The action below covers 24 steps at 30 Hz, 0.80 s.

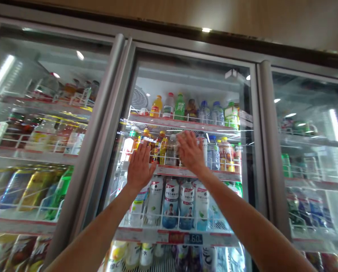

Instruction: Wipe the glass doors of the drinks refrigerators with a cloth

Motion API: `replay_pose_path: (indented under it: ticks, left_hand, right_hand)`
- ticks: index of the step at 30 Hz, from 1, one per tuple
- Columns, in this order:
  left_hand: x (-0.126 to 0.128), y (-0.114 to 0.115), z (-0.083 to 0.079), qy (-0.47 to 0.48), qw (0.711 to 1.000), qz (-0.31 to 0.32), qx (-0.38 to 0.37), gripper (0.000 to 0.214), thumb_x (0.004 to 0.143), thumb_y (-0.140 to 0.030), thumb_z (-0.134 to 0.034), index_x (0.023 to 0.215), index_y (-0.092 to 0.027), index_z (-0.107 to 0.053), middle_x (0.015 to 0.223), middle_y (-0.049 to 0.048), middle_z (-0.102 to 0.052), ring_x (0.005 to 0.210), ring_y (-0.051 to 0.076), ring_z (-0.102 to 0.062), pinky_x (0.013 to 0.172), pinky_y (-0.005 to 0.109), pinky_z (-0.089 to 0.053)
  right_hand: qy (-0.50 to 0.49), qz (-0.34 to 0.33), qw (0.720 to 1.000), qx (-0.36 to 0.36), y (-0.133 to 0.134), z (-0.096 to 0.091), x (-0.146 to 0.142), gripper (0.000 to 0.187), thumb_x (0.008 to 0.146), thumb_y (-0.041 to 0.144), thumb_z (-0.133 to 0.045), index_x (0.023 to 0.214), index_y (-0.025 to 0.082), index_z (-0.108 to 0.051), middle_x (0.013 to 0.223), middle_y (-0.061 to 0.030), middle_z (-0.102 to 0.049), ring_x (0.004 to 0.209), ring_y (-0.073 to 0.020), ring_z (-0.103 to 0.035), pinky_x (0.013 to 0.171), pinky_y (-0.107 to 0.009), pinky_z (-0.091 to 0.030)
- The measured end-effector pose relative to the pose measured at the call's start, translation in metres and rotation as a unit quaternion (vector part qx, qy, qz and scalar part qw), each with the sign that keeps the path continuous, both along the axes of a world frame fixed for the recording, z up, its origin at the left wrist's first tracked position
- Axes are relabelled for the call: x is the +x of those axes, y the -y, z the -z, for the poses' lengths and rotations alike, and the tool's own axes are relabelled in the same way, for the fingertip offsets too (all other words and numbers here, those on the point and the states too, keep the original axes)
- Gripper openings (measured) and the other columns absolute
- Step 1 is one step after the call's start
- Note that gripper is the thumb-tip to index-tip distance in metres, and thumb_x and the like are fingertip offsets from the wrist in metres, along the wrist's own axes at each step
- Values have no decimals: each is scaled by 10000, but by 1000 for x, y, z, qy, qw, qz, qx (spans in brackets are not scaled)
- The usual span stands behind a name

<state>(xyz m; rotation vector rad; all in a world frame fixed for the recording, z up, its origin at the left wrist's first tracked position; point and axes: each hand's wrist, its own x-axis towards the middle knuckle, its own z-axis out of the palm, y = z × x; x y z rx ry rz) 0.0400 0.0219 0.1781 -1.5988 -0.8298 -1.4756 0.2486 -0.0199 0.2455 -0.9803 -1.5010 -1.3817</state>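
The glass door (185, 81) of a drinks fridge stands closed in front of me. My left hand (140, 166) lies flat against it, fingers stretched upward and holding nothing. Higher and to the right, my right hand (192, 152) presses on the same pane with its fingers together. A pale cloth (181, 134) shows at its fingertips; most of it is hidden under the hand. Behind the glass, bottled drinks (171, 198) fill the shelves, partly covered by my hands and forearms.
Metal door frames (101, 136) run along both sides of the pane. More glass-fronted drink shelves stand at left (41, 151) and right (310, 158). A wooden panel (242, 19) spans the top. A price label (195, 238) sits on a lower shelf edge.
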Motion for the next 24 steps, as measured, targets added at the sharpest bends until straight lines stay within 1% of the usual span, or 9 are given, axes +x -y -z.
replay_pose_path:
  ticks: [3,5,7,8,11,14,16,21,24]
  left_hand:
    - [2,3,0,-2,1000,-4,-5,600,899,-393,-354,1415,-113,-230,1482,139,-241,1402,213,-107,1125,419,-175]
    - [2,4,0,0,1000,-5,-7,609,897,-386,-356,1423,-116,-207,1488,133,-226,1403,209,-100,1130,417,-160]
    - [2,5,0,1,1000,-6,-7,612,896,-385,-359,1425,-120,-202,1488,132,-227,1403,209,-108,1130,415,-158]
    - [2,5,0,1,1000,-6,-6,610,896,-385,-360,1424,-120,-207,1487,133,-231,1403,211,-110,1129,416,-161]
    - [1,5,0,0,1000,-5,-9,599,897,-381,-361,1417,-116,-229,1482,145,-239,1401,221,-119,1121,431,-181]
    - [1,5,-1,0,1000,-2,-12,581,895,-371,-371,1407,-117,-262,1479,153,-243,1398,231,-138,1115,444,-192]
    - [2,5,0,-1,1000,2,-15,572,893,-369,-377,1403,-131,-276,1482,146,-240,1398,234,-140,1114,450,-195]
    - [1,4,-2,1,1000,3,-23,572,890,-375,-379,1404,-144,-279,1486,137,-230,1400,238,-124,1112,466,-191]
    - [1,3,-2,1,1000,6,-18,582,889,-370,-393,1410,-146,-266,1493,135,-211,1401,235,-121,1121,459,-171]
  right_hand:
    - [-198,40,979,23,22,-21,90,411,878,286,-420,1285,293,-478,1435,-73,-355,1331,-258,-287,1052,-534,-207]
    - [-285,51,955,60,34,-30,127,456,895,269,-340,1316,130,-445,1397,-223,-345,1306,-333,-302,988,-592,-240]
    - [-304,54,948,76,37,-28,128,491,899,252,-282,1308,21,-423,1352,-296,-350,1287,-359,-317,956,-586,-282]
    - [-289,54,953,71,34,-23,114,483,897,254,-285,1302,38,-437,1353,-272,-365,1288,-339,-323,968,-553,-298]
    - [-148,49,987,24,17,4,49,418,878,306,-391,1287,276,-477,1412,-50,-386,1329,-218,-294,1065,-426,-265]
    - [39,43,998,4,8,25,14,449,881,316,-412,1330,329,-409,1459,-11,-322,1369,-192,-219,1111,-439,-173]
    - [20,54,998,12,13,29,35,447,886,287,-391,1332,319,-410,1456,-22,-327,1369,-192,-222,1107,-458,-172]
    - [-267,64,957,91,32,22,144,469,877,259,-329,1324,172,-442,1399,-154,-377,1311,-275,-321,1018,-532,-295]
    - [-304,36,943,126,29,29,143,481,868,255,-323,1317,136,-448,1382,-178,-385,1311,-286,-315,1004,-529,-321]
